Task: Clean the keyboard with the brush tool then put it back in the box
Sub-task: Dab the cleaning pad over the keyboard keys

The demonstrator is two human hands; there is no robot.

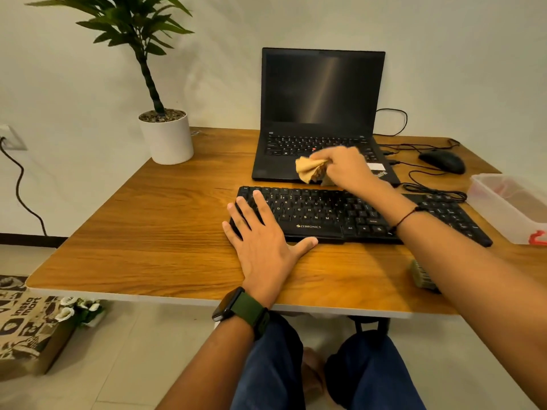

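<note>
A black Zebronics keyboard [334,214] lies across the middle of the wooden desk. My left hand [260,238] rests flat on the keyboard's left end, fingers straight. My right hand [344,167] grips a bunched yellow cloth [309,170] above the keyboard's far edge, over the laptop's palm rest. A brush tool [421,275] with pale bristles lies on the desk near the front right, partly hidden by my right forearm. A clear plastic box [509,202] stands at the right edge of the desk.
An open black laptop [322,113] sits behind the keyboard. A black mouse [442,161] and loose cables [432,190] lie at the back right. A potted plant [165,134] stands at the back left. A printed paper bag [32,329] is on the floor at left.
</note>
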